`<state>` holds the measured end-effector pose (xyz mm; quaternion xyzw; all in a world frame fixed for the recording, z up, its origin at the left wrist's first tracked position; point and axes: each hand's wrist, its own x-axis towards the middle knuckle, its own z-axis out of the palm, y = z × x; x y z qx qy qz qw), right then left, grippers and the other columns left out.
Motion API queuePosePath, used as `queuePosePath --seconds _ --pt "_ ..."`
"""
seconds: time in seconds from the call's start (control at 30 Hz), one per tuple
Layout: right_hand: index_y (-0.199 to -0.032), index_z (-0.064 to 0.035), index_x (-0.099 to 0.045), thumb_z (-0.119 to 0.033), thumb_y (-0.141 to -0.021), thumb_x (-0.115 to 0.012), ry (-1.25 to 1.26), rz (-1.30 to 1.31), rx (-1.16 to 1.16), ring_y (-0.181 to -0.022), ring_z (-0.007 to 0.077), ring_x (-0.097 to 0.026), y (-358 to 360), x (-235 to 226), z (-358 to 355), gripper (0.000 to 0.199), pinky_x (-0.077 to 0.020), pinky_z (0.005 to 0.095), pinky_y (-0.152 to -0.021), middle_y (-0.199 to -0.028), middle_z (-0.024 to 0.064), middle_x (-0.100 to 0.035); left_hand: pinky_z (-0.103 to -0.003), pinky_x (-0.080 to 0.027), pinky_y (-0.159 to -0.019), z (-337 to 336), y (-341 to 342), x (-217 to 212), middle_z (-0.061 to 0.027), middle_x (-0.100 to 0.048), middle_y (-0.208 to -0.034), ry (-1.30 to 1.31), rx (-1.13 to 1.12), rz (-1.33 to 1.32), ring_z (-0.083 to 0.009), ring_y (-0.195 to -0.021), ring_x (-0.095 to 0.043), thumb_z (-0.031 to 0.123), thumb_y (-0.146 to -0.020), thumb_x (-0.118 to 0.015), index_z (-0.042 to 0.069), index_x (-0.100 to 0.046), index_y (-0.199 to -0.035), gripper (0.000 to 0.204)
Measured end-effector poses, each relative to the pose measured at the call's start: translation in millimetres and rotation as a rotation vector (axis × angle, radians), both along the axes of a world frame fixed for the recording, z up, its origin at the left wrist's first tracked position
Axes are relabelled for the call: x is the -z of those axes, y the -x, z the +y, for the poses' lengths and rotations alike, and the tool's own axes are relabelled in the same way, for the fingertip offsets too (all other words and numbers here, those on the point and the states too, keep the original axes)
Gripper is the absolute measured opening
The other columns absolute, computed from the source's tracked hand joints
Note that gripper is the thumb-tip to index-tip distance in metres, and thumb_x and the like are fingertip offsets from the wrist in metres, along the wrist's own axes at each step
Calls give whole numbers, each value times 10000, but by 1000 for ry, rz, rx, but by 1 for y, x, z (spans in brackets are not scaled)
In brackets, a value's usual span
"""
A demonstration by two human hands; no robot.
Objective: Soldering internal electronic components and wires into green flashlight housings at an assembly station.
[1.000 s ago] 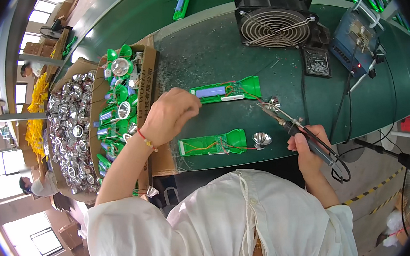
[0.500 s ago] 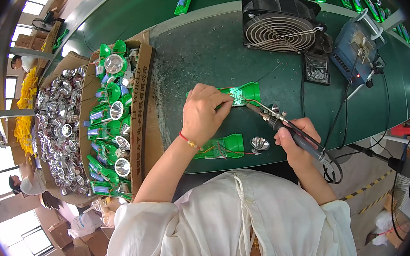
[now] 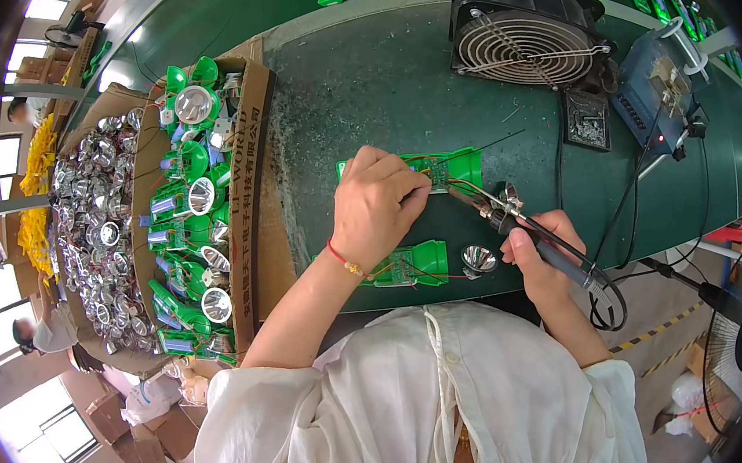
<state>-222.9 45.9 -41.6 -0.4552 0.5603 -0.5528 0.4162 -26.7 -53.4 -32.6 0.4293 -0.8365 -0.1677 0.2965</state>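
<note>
A green flashlight housing (image 3: 465,166) with a small circuit board and thin wires lies on the bench in front of me. My left hand (image 3: 379,199) covers its left part, thumb and forefinger pinched at the board; what they grip is hidden. My right hand (image 3: 545,254) is closed round a soldering iron (image 3: 569,266), its tip pointing left at the board's wires. Beside the iron's shaft sits a small silver reflector (image 3: 508,194). Nearer to me lies a second green housing (image 3: 428,261) with red wires, partly behind my left wrist, and another reflector cup (image 3: 479,259).
Left stands a carton (image 3: 247,212) of green flashlight parts, beside a heap of silver reflectors (image 3: 101,234). At the back are a black fan (image 3: 528,49), a small black tray (image 3: 587,123) of scraps and a blue soldering station (image 3: 652,97) with trailing cables. People sit farther left.
The view has shifted slightly, so the bench things sit a little differently. My left fingertips have come closer to the iron's tip over the board, and the board looks less brightly lit.
</note>
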Motion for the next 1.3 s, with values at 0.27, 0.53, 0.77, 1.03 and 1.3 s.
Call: queuePosePath --seconds 0.27,0.53,0.77,1.03,1.3 --pt "-831 24 -502 -86 -792 -611 4 -7 -5 -492 100 -540 0 -1 -1 160 -437 209 -445 -613 97 -577 -313 -442 -635 0 0 -1 -19 -580 -672 -22 8 -17 -216 -737 -520 41 -606 -677 83 -660 -682 88" --pt "-853 25 -486 -64 -804 -587 66 -76 101 -495 115 -547 8 -9 7 142 -444 215 -444 -621 112 -580 -312 -442 -626 -2 1 -6 -24 -584 -672 -50 13 -50 -222 -724 -514 54 -625 -668 89 -664 -685 70" --pt "-855 23 -492 -59 -808 -592 22 -153 149 -513 118 -556 16 -7 14 137 -450 213 -462 -632 112 -586 -318 -450 -643 -4 0 -7 -18 -589 -700 -69 7 -132 -221 -738 -521 60 -626 -652 97 -670 -709 93" --pt "-852 14 -490 -67 -815 -583 30 -120 196 -505 109 -549 33 -1 20 129 -447 204 -459 -630 102 -585 -350 -460 -810 -16 -27 -28 -83 -510 -1003 -148 26 -617 -278 -949 -517 88 -590 -676 129 -577 -1034 457" --pt "-840 1 -486 -66 -816 -574 3 -116 286 -480 108 -534 42 2 7 113 -441 203 -446 -621 95 -575 -392 -477 -748 -103 -49 -61 -143 -568 -892 -122 -309 -527 -307 -853 -575 242 -653 -705 57 -582 -910 340"
